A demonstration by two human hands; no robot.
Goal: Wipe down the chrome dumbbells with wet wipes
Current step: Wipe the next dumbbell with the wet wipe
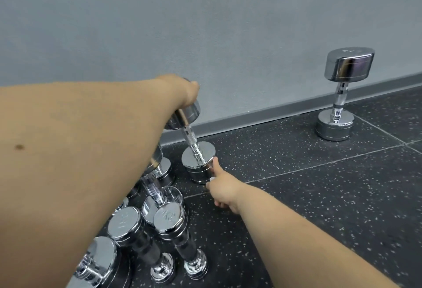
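1. The left hand (182, 92) sat on top of the dumbbell (193, 139), fingers curled over its upper head. To my eye it served as a steadying grip, so the weight would not roll or topple while being rubbed.
2. That dumbbell stood on its lower head on the speckled rubber floor (319, 196), close to the foot of the grey wall (205, 25). Whether it stood quite upright or leaned a little under the hand, I could not tell.
3. The right hand (222, 188) was low against the side of the lower head, thumb straight up along the chrome and the other fingers curled. A scrap of white wet wipe (212, 179) showed pinched between hand and metal; most of it was hidden, so how it was folded could not be seen.
4. I judged the rim of the lower head to be the part being wiped. Standing the weight on end left that rim free all round, and the top hand could turn it to bring fresh chrome to the wipe.
5. A cluster of smaller dumbbells (169, 218) stood on end just beside it, nearer the person and partly under the left forearm. They were packed close, probably to keep them within reach, and I could not tell which were already clean.
6. A big dumbbell (342, 95) stood on end well apart to the right, near the wall; nobody was touching it.
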